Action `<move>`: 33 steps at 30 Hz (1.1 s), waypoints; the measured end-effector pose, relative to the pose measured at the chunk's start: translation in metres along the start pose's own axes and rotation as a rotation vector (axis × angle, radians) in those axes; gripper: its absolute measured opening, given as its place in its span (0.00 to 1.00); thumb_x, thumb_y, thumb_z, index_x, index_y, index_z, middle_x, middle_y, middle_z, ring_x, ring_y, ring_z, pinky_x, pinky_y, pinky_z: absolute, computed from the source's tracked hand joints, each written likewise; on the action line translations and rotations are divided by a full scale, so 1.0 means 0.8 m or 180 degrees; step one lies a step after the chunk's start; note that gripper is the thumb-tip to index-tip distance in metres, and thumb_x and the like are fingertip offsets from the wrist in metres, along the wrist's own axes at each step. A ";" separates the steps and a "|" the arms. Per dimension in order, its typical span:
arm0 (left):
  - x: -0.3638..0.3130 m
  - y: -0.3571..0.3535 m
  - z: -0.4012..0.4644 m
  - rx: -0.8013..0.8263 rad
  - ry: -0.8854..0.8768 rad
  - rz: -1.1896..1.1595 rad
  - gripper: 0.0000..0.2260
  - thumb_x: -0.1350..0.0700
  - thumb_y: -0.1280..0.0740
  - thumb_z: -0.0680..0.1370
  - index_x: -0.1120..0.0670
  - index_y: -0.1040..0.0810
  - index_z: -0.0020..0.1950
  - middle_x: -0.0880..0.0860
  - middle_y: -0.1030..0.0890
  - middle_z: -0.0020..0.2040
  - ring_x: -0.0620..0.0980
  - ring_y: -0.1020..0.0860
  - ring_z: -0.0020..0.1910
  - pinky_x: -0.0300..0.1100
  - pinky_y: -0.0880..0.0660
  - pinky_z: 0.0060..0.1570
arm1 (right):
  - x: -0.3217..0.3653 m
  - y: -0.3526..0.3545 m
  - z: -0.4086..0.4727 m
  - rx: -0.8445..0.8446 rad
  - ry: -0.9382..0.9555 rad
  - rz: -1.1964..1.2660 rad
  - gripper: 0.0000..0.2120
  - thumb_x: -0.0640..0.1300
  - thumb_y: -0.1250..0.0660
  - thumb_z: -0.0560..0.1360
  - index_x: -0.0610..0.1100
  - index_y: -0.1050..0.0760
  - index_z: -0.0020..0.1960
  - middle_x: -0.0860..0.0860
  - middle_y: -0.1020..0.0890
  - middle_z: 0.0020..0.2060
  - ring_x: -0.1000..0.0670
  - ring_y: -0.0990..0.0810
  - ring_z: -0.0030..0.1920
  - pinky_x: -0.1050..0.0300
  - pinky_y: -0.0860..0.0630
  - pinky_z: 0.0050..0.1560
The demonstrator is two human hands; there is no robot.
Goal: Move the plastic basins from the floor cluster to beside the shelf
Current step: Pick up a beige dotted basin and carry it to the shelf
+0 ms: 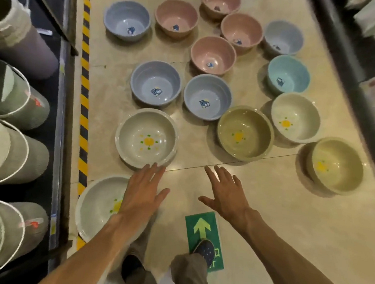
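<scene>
Several plastic basins stand upright on the tiled floor: pink ones [212, 54] at the back, blue ones [156, 83] in the middle, cream and olive ones [245, 132] toward the front. A white basin with a yellow flower print [146, 137] sits just beyond my left hand [142, 192], whose fingertips nearly reach its rim. Another white basin [96, 206] lies by the shelf [64, 152] at the lower left, partly hidden by my left forearm. My right hand [227, 192] hovers over bare floor. Both hands are flat with spread fingers and hold nothing.
A dark shelf on the left holds stacked grey-green buckets [6, 157]. Yellow-black hazard tape [84, 108] runs along the shelf's foot. A green arrow sticker [204, 234] lies under my right shoe. Another shelf [372, 92] with packaged goods lines the right side.
</scene>
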State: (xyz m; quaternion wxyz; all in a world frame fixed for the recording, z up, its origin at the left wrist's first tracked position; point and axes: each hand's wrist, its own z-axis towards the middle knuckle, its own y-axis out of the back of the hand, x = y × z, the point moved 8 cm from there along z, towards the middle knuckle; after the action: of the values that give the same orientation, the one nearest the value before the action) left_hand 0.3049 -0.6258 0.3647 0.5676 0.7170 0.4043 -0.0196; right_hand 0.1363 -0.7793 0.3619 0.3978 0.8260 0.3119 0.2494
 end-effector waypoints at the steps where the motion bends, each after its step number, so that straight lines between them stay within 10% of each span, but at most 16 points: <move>1: -0.019 -0.003 0.009 0.0081 -0.0008 0.0084 0.29 0.40 0.45 0.85 0.45 0.49 0.84 0.47 0.50 0.84 0.49 0.54 0.83 0.51 0.53 0.81 | -0.019 0.005 -0.005 -0.0005 -0.0028 0.0020 0.45 0.65 0.36 0.81 0.51 0.57 0.86 0.45 0.49 0.85 0.42 0.50 0.85 0.39 0.47 0.82; 16: -0.260 -0.082 0.183 0.0656 -0.0551 0.1141 0.31 0.36 0.50 0.84 0.46 0.53 0.85 0.51 0.51 0.85 0.51 0.53 0.84 0.53 0.50 0.81 | -0.295 0.058 0.006 -0.0101 -0.0549 0.0041 0.47 0.68 0.35 0.78 0.50 0.54 0.86 0.43 0.46 0.85 0.37 0.46 0.84 0.34 0.44 0.80; 33: -0.279 -0.132 0.465 0.1000 -0.0201 0.0566 0.41 0.27 0.53 0.77 0.52 0.41 0.83 0.57 0.38 0.82 0.57 0.39 0.80 0.54 0.38 0.77 | -0.468 0.108 0.209 0.0078 -0.1078 0.0732 0.46 0.66 0.32 0.78 0.49 0.49 0.85 0.42 0.38 0.82 0.40 0.37 0.81 0.40 0.33 0.77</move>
State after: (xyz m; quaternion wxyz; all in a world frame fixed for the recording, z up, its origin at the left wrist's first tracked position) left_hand 0.2512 -1.0558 0.2574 0.4605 0.8288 0.3132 -0.0547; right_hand 0.0192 -1.1724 0.2778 0.4034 0.8911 0.1473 0.1469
